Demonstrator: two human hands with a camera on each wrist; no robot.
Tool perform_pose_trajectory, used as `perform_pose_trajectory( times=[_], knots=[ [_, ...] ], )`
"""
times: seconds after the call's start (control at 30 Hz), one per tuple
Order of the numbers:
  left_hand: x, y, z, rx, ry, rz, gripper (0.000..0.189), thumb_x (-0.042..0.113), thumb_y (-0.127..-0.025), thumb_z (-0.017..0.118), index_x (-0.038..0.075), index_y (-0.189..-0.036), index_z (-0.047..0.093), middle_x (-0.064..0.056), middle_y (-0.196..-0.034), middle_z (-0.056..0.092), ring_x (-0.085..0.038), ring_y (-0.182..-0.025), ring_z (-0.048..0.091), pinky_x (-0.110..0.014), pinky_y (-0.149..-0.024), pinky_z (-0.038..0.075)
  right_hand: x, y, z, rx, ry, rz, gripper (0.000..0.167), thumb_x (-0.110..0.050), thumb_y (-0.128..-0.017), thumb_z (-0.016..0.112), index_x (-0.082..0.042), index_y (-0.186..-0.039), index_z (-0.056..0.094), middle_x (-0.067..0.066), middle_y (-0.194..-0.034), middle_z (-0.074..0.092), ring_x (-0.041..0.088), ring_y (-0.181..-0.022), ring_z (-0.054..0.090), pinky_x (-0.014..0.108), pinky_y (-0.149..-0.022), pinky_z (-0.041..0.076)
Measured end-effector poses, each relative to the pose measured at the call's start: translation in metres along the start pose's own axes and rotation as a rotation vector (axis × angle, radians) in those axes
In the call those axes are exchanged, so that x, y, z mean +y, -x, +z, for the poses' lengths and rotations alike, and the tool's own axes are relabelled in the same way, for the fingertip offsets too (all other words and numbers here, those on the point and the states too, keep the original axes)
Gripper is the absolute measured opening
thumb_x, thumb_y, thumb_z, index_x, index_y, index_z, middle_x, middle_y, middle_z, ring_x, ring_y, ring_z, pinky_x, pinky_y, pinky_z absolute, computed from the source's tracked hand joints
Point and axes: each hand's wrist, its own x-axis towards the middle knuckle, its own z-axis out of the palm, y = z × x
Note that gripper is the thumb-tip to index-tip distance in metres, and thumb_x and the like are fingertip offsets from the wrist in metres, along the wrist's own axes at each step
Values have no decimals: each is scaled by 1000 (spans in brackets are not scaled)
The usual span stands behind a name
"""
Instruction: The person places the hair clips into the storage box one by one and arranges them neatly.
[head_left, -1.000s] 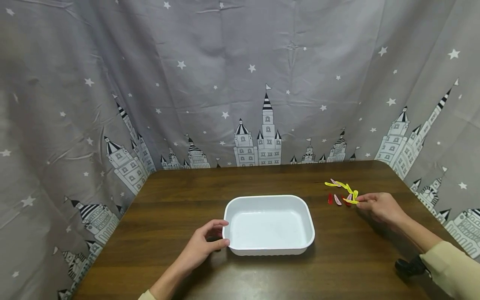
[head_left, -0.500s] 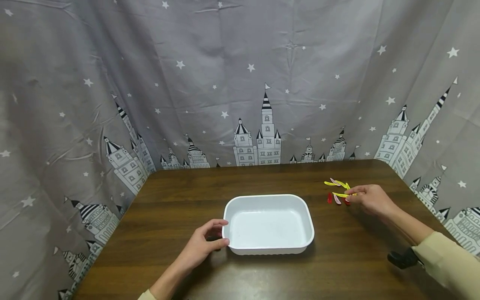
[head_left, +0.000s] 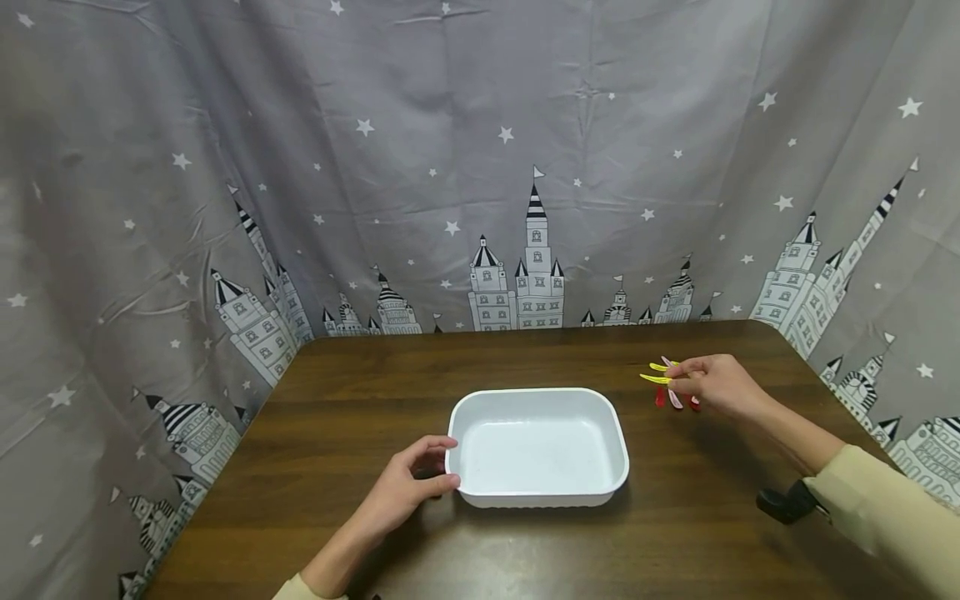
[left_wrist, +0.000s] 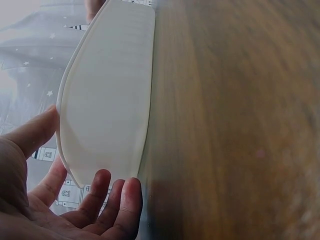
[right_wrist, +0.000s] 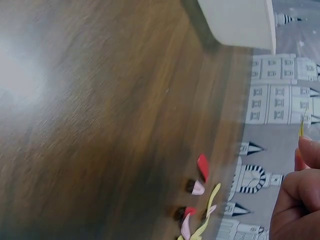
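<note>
A deep white tray (head_left: 536,502) stands on the wooden table. My left hand (head_left: 405,487) holds its left end, thumb and a finger at the rim, other fingers (left_wrist: 131,200) along the outer wall in the left wrist view. Over the table's right part, my right hand (head_left: 716,387) pinches a yellow snap hair clip (head_left: 654,379) between thumb and fingers, raised above the others. That clip (right_wrist: 301,127) looks thin and edge-on in the right wrist view. Below lie loose hair clips: a red clip (head_left: 660,397), a pink clip (head_left: 676,401) and several more, partly hidden by the hand.
The brown table (head_left: 360,392) reaches back to a grey curtain (head_left: 420,167) printed with castles and stars. A black wrist device (head_left: 783,504) hangs below the right sleeve (head_left: 862,492).
My right hand has lifted the yellow hair clip off the pile and carried it left and slightly away from me. The left hand and the tray stay in place.
</note>
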Motion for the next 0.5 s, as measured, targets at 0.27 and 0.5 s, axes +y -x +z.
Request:
perform_pose_trajectory(
  times=[0.27,0.5],
  knots=[
    [0,0,0,-4,5,7,47,17,-87,79,10,-130,62,-17,-121,66,-25,-103,62,-28,-79,53,-23,-2,12,-70,-59,10,35,-16,-95,68,6,-122,65,-2,-65,57,11,-44,36,27,-43,31],
    [-1,0,0,-5,5,8,47,18,-87,79,11,-130,62,-16,-121,66,-25,-103,62,-28,-79,53,-43,-5,23,-91,-56,12,35,-17,-93,69,2,-122,65,-3,-58,52,13,-44,37,28,-43,30]
  ],
)
